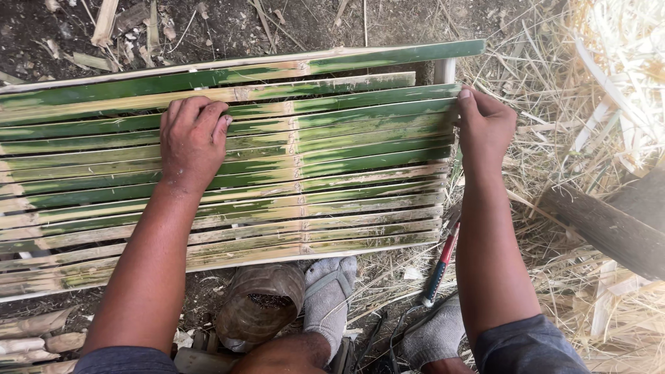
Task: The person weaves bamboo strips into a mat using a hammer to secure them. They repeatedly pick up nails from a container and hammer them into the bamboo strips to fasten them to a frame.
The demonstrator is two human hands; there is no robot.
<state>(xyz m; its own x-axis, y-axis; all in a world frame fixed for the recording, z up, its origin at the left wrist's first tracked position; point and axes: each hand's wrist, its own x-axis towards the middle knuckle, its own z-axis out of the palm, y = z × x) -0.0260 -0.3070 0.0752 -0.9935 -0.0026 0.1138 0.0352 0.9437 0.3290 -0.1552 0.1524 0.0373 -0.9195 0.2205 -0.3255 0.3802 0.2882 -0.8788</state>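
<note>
Several long green bamboo slats [332, 166] lie side by side across the view, forming a flat panel on the ground. My left hand [192, 142] rests palm down on the upper slats at left of centre, fingers curled over one slat's edge. At the panel's right end my right hand [483, 128] presses its fingers against the ends of the upper slats. Neither hand holds a tool.
A hammer with a red and dark handle [441, 262] lies on the ground below the panel's right end. A brown round container [260, 305] sits by my grey-socked feet [330, 294]. Dry straw and bamboo shavings [609, 83] pile up at right, beside a dark log [603, 225].
</note>
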